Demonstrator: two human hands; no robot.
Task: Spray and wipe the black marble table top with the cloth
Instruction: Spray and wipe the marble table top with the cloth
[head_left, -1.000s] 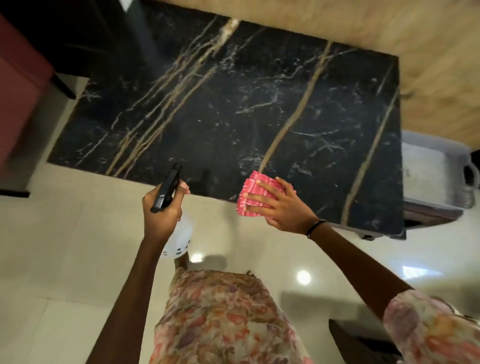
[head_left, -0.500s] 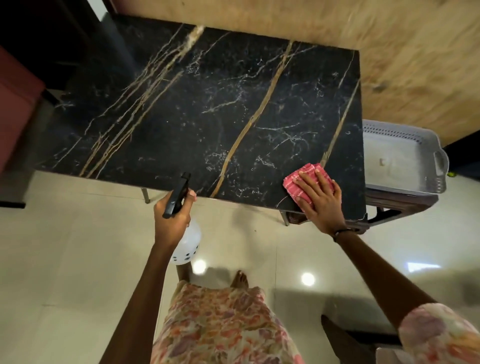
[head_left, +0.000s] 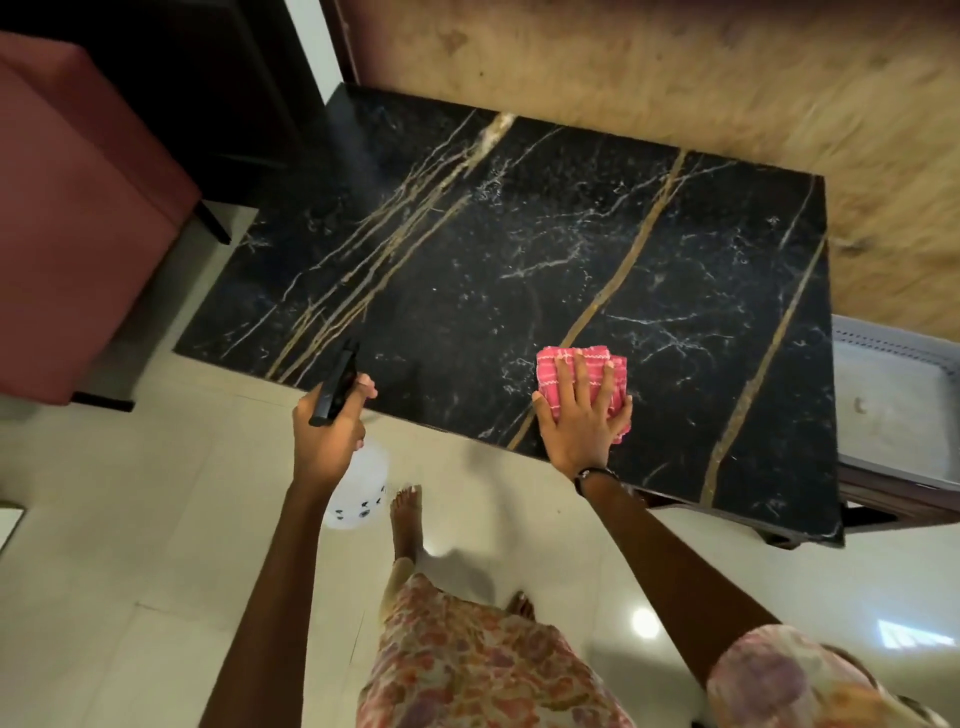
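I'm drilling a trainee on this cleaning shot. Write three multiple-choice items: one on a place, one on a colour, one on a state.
1. Where is the cloth?
A. near the table's front edge
B. on the floor
C. in the grey tray

2. What colour is the cloth?
A. blue
B. pink
C. white

3. How is the right hand placed?
A. flat on the cloth
B. gripping the bottle
C. hanging idle

Key: 1 A, it lies on the black marble table top by the front edge; 2 B, pink weave shows; 3 A, straight fingers press it while the left hand holds the spray bottle.
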